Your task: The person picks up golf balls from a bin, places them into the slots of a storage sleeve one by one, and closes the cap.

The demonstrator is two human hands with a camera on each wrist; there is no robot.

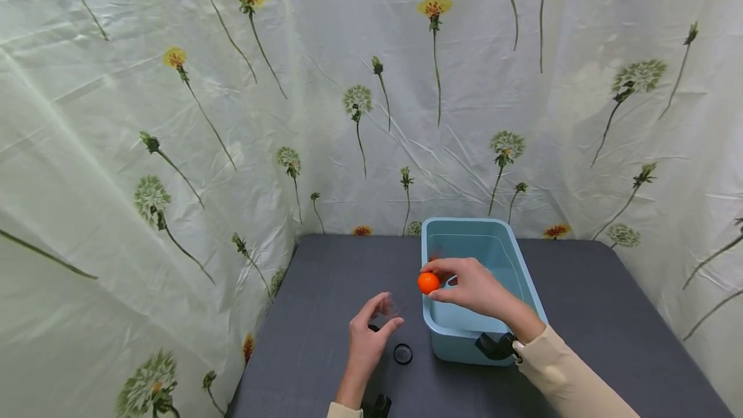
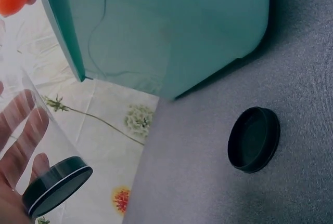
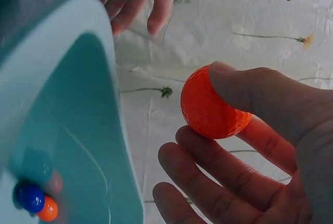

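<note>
Cropped sleeve (image 1: 565, 373), right grip (image 1: 471, 286) pinching orange ball (image 1: 428, 283), left grip (image 1: 368, 334) curled round barely visible clear tube (image 2: 54, 138)

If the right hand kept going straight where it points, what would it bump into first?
Probably the flowery curtain. The right hand, orange ball at its fingertips, seems to point just past the left hand and its clear tube, but depth is unclear, so it might brush the tube.

right hand (image 1: 473, 288) and ball (image 1: 428, 283) block part of the left rim of the bin (image 1: 461, 348); a gap parts ball from tube (image 2: 54, 143) in the left hand (image 1: 367, 337). low lid (image 1: 403, 344) between left hand and bin; far left, the table (image 1: 342, 269) leaves room.
</note>
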